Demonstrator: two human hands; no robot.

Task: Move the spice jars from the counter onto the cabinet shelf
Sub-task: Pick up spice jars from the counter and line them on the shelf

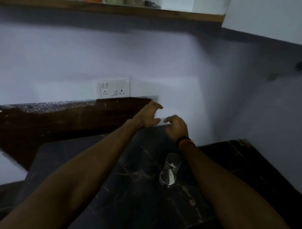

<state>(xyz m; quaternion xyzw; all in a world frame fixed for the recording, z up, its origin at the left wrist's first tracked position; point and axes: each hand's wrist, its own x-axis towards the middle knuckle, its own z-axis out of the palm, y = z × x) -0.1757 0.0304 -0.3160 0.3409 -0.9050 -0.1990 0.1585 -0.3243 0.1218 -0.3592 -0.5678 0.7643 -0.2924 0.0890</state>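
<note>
Two clear glass spice jars [170, 170] with a little white content stand close together on the dark marbled counter [130, 188], just left of my right forearm. Both arms reach forward past them toward the wall. My left hand [149, 116] has its fingers spread near the foot of the wall and holds nothing. My right hand [177, 126] is beside it, fingers loosely curled, with no jar visible in it. The wooden cabinet shelf [114, 10] runs along the top edge, with several jars [130, 2] on it, mostly cut off.
A white socket and switch plate [114, 87] sits on the pale wall above a dark backsplash strip [49, 112]. The wall turns a corner at the right, closing off the counter there. The picture is dim and blurred.
</note>
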